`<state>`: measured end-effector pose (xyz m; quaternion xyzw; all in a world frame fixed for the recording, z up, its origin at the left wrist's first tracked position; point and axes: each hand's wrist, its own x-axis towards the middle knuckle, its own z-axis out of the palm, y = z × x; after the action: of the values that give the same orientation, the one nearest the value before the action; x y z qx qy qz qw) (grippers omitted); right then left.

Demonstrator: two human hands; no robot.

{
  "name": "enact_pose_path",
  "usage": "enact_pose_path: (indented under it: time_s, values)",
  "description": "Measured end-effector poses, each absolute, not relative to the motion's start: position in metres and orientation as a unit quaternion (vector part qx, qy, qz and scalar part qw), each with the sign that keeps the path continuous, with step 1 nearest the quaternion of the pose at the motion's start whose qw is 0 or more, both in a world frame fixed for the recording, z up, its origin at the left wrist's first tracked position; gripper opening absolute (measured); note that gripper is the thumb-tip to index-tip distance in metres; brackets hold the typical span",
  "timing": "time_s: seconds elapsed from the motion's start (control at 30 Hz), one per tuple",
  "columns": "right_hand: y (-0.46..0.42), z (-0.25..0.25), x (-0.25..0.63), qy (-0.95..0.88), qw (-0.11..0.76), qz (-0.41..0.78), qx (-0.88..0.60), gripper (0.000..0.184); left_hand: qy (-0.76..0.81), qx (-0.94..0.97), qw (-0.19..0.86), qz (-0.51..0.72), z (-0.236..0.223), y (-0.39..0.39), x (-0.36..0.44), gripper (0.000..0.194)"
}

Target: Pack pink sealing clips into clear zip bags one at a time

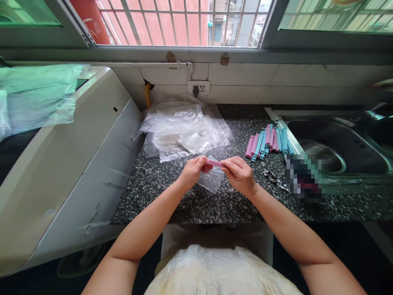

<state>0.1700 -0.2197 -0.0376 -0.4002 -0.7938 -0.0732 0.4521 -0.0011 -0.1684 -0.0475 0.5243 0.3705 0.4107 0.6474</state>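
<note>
Between my two hands is a pink bag clip (215,163), held level above the counter. My left hand (195,169) pinches its left end, and my right hand (240,173) pinches the right end. A small clear plastic bag (212,180) hangs below the clip, with part of its top showing above it. Whether the clip is fully closed over the bag I cannot tell. To the right lies a pile of pink and blue bag clips (270,141). Behind my left hand is a heap of clear plastic bags (184,131).
A large white appliance (89,164) with plastic sheeting on top borders the speckled counter (147,192) on the left. At the right is a metal sink (340,139). Near it lie a beaded strand (274,179) and a blurred-out item (307,180). A wall socket (199,88) sits behind.
</note>
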Motion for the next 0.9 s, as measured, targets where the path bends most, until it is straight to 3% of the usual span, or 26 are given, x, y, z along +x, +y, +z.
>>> enact_pose_path:
  time_s: [0.9]
  values:
    - [-0.2180, -0.0439, 0.1691, -0.769, 0.483, -0.054, -0.415, 0.015, 0.411, 0.551, 0.614, 0.389, -0.0415, -0.1648, 0.0003, 0.049]
